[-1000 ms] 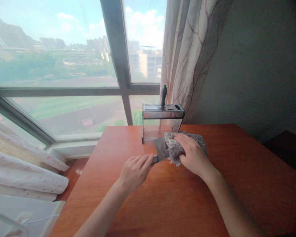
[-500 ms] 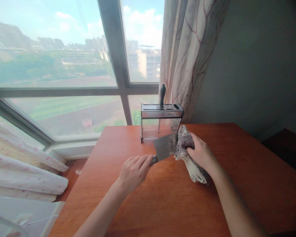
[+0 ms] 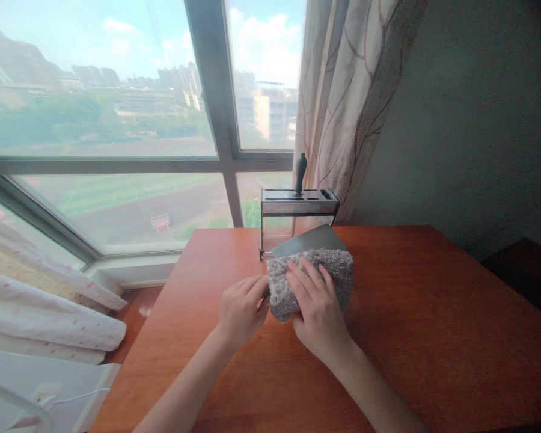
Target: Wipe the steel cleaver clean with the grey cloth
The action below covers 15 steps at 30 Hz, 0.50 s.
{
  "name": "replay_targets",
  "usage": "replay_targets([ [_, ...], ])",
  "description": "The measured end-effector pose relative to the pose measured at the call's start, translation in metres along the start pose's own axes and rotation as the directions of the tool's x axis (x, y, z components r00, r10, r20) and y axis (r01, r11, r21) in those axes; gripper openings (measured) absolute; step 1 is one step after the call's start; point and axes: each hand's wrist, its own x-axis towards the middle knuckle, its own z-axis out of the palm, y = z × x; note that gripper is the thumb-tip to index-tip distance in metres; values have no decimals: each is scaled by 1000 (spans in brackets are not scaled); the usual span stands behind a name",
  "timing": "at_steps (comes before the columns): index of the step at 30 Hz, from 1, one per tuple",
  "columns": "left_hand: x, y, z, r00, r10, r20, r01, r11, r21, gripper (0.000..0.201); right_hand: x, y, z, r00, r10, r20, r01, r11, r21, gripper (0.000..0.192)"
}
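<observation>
Your right hand (image 3: 318, 310) lies flat, palm down, with the fingers (image 3: 307, 275) spread and pressed onto a grey cloth (image 3: 313, 278), so it is open and pressing rather than clenched. Your wrist and bare forearm run back toward the lower right, fingers pointing up and away from you toward the window. The cloth is thick and nubbly, like terry or microfibre, folded into a rough rectangle and draped over the cleaver (image 3: 309, 241).

Your left hand (image 3: 242, 308) is curled shut around the cleaver's handle, which is hidden between your fingers and the cloth's left edge; the forearm comes in from the lower left. The cleaver's long axis runs from that hand toward the upper right, handle end nearest you and to the left, blade pointing away toward the far right. Only a strip of the broad, flat, dull grey metal blade shows beyond the cloth's far edge; whether it rests on the table I cannot tell.

Under both hands is the wooden table (image 3: 433, 337), reddish-brown with a smooth sheen. Just behind the blade stands a knife rack (image 3: 297, 207), a box with a slotted metal top and clear walls, with one black handle (image 3: 300, 171) standing upright in it. Behind it are the window (image 3: 117, 120) and a patterned curtain (image 3: 342, 102).
</observation>
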Motion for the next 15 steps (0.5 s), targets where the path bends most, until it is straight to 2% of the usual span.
replay_targets([
  [3, 0, 4, 0, 994, -107, -26, 101, 981, -164, 25, -3, 2, 1, 992, -41, -120, 44, 999, 23, 55],
  [6, -2, 10, 1, 981, -192, -21, 176, 934, -312, 24, -8, 15, -2, 967, -41, -250, 62, 995, 75, 51],
  [8, -3, 14, 3, 973, -230, 1, 214, 902, -376, 23, -13, 25, -5, 943, 10, -332, 45, 986, 159, 51],
  [10, -4, 16, 4, 968, -252, 16, 236, 878, -417, 22, -17, 34, -6, 892, 154, -426, -17, 951, 307, 51],
  [11, -5, 16, 4, 966, -259, 19, 242, 869, -431, 22, -19, 39, -6, 836, 286, -468, -73, 904, 422, 50],
  [12, -5, 17, 4, 964, -265, 20, 246, 863, -441, 22, -21, 42, -7, 754, 439, -489, -129, 828, 545, 49],
  [14, -4, 17, 3, 961, -276, 13, 252, 857, -449, 22, -22, 49, -10, 562, 688, -460, -187, 647, 739, 46],
  [15, -3, 17, 3, 961, -278, 2, 249, 859, -448, 22, -22, 52, -12, 501, 755, -422, -199, 575, 793, 45],
])
